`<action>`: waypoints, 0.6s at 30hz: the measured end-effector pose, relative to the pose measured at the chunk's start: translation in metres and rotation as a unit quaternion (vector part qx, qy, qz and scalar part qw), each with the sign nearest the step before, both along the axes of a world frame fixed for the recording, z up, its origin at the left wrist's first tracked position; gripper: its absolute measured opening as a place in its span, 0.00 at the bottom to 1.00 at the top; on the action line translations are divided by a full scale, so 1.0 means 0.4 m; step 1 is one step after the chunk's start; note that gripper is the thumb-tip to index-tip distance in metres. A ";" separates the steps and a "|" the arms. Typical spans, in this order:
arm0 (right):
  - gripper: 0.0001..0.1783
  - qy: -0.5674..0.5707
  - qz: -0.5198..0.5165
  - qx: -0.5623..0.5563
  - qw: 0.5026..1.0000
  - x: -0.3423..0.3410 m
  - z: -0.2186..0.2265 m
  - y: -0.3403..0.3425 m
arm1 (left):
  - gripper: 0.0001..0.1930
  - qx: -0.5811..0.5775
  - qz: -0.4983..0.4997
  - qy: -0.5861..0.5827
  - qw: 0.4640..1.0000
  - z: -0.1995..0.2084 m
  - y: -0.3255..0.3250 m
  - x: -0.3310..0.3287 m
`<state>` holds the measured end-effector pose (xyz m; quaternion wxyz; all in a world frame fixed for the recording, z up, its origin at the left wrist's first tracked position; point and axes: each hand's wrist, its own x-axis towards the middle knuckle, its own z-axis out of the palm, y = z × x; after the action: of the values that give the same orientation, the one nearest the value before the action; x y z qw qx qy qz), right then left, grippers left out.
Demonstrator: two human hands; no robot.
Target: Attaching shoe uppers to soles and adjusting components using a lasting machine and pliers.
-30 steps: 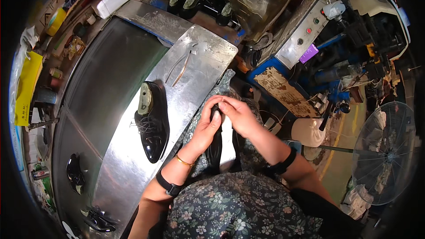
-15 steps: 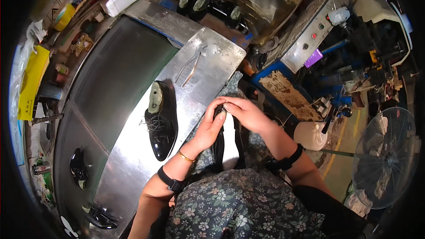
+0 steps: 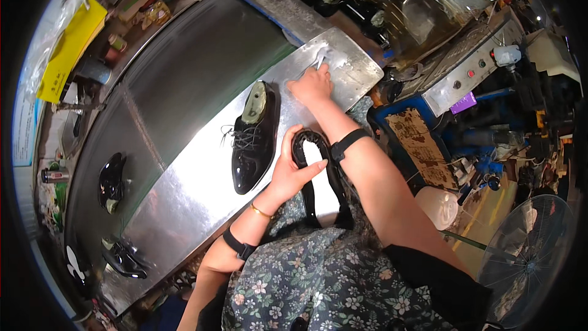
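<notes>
Black shoe bottom up here, white down the middle, resting over the lap on the floral apron. L hand grips its far end, thumb across the white, fingers round the L edge. R hand's out over the metal worktop, fingers bent down at a metal tool; prob. touching, can't tell if they're closed on it. Nearby, a laced shoe, toe twd the wearer, then the dark belt beyond.
</notes>
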<state>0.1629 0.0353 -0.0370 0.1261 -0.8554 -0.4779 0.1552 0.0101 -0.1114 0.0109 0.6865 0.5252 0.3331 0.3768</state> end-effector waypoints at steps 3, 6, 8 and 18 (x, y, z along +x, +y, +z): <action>0.25 -0.056 0.120 -0.045 0.990 0.048 -0.012 -0.008 | 0.45 -0.014 -0.009 -0.010 1.000 -0.018 0.013 0.000; 0.21 0.079 0.162 -0.082 0.980 0.120 0.039 -0.049 | 0.47 -0.082 -0.037 -0.060 0.994 -0.041 0.026 0.008; 0.20 0.329 0.085 -0.052 0.939 0.150 0.121 -0.135 | 0.49 -0.045 -0.034 0.010 0.998 -0.058 0.036 0.015; 0.22 0.224 0.308 0.133 0.915 0.083 0.475 -0.329 | 0.53 0.113 0.051 0.258 0.958 -0.083 0.054 0.044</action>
<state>0.1960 -0.0961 0.1530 0.2889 -0.5835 -0.6933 0.3089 0.0278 -0.0899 -0.0224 0.4928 0.6612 0.4807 0.2982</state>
